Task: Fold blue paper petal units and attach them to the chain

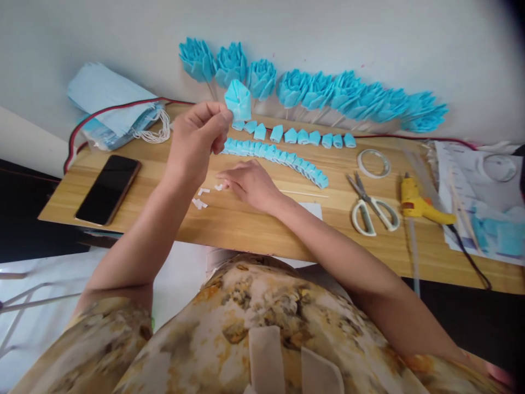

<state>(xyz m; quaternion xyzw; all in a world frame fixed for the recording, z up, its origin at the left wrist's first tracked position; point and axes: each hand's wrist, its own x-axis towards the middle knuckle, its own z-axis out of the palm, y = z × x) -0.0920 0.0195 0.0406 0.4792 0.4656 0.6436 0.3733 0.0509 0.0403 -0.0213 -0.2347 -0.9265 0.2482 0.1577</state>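
Note:
Raised over the table, my left hand point(200, 131) is closed, pinching a folded light-blue petal point(238, 101) between thumb and fingertips. The petal is pointed at the top and stands upright. My right hand point(252, 186) is low over the tabletop, palm down, with its index finger stretched out and the other fingers partly hidden. Small white strips point(199, 203) lie by its fingertips, and one white piece point(219, 187) is right at them. Beyond the hands run a curved row of overlapping blue folded petals point(279, 156) and a looser row of separate petals point(302, 136).
Blue flowers on sticks point(295, 87) lean along the wall. A phone point(109, 189) and a stack of pale-blue masks point(115, 98) are at left. Scissors point(367, 205), a tape roll point(374, 163) and a yellow glue gun point(422, 202) with its cord lie at right. A thin stick point(305, 193) lies mid-table.

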